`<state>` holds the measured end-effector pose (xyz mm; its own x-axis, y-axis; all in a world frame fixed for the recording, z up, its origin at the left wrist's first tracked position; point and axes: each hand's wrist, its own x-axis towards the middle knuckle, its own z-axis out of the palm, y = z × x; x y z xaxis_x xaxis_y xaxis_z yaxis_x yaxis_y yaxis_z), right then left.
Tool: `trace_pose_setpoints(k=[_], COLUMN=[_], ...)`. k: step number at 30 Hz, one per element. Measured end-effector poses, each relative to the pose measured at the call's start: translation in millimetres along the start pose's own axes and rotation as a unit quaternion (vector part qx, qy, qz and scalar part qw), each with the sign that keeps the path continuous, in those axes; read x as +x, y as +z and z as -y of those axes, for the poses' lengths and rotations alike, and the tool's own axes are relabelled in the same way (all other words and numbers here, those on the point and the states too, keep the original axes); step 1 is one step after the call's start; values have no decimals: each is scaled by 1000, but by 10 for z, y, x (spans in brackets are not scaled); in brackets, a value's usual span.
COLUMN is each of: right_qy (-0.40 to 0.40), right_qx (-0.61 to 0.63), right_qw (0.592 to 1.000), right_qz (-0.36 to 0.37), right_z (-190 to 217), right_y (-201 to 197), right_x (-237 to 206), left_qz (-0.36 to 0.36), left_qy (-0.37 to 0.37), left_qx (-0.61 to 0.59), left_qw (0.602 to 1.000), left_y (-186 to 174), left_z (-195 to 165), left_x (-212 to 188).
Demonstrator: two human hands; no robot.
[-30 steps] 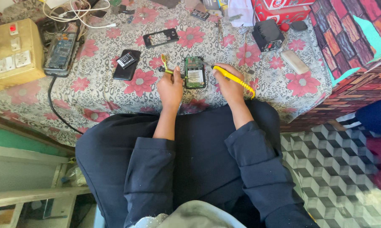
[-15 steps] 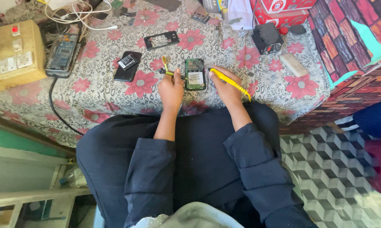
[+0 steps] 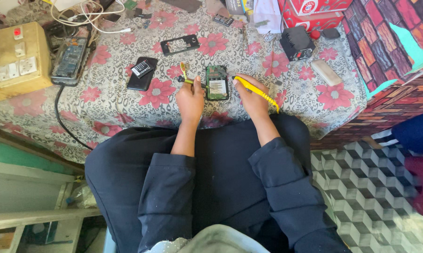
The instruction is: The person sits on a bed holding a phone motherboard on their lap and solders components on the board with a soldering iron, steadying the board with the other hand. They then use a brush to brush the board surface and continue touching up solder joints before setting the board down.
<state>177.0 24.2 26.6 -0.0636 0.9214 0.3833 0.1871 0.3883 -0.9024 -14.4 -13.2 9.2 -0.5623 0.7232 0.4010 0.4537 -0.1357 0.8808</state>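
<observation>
Green circuit board of an opened phone (image 3: 216,83) lies on the floral-cloth bench (image 3: 108,103), between both hands. Left hand (image 3: 191,98) pinches a small yellow-tipped tool (image 3: 187,80), its end at the board's 9 o'clock edge. Right hand (image 3: 252,97) grips a yellow screwdriver (image 3: 255,90) (tip at the board's 3 o'clock edge). Black phone with battery (image 3: 142,72) sits at 9 o'clock, well apart.
</observation>
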Motion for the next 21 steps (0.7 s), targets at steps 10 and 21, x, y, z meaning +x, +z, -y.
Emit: trace_pose_setpoints(k=[10, 21], right_qy=[-9, -20], right_qx=[9, -13], right_qw=[1000, 1000], right_qz=[0, 6], right_z=[-33, -54], right_y=[2, -6], right_x=[-1, -2], left_qz=[5, -9], left_qy=[-9, 7], left_qx=[-9, 22], left_qw=[1000, 1000], left_y=[-5, 9], left_z=[-19, -28], left_x=[-2, -5])
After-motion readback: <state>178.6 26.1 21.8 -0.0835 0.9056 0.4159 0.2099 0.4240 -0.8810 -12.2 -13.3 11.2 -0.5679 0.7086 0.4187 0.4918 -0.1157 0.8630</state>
